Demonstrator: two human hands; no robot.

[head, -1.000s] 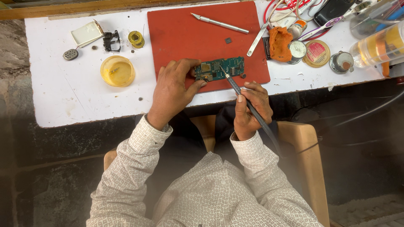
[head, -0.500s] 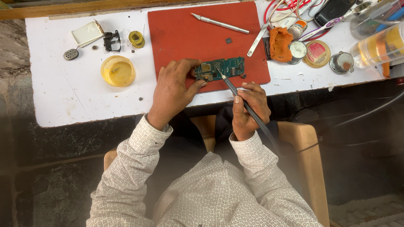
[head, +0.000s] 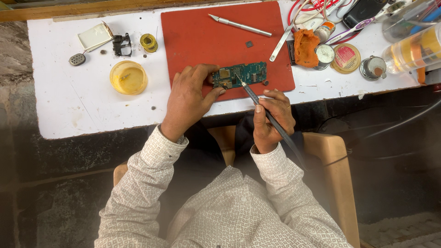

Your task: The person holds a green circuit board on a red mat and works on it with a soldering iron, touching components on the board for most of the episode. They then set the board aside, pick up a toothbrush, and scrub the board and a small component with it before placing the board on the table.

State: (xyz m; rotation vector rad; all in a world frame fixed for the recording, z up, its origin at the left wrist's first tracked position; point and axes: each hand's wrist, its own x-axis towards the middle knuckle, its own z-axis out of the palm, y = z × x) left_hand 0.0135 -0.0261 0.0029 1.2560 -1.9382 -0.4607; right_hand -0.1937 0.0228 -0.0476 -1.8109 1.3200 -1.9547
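Left hand point(head: 188, 98) pins circuit board point(head: 240, 75) near the red mat's point(head: 202, 36) front edge (right hand point(head: 271, 119) grips soldering iron point(head: 262, 108)).

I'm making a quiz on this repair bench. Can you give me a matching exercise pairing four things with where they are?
Things:
1. circuit board
2. soldering iron
3. yellow dish
4. craft knife

Places:
A. lying at the far edge of the red mat
B. on the white table, left of the mat
C. in the right hand
D. on the mat, held down by the left hand

Pairs: 1-D, 2-C, 3-B, 4-A
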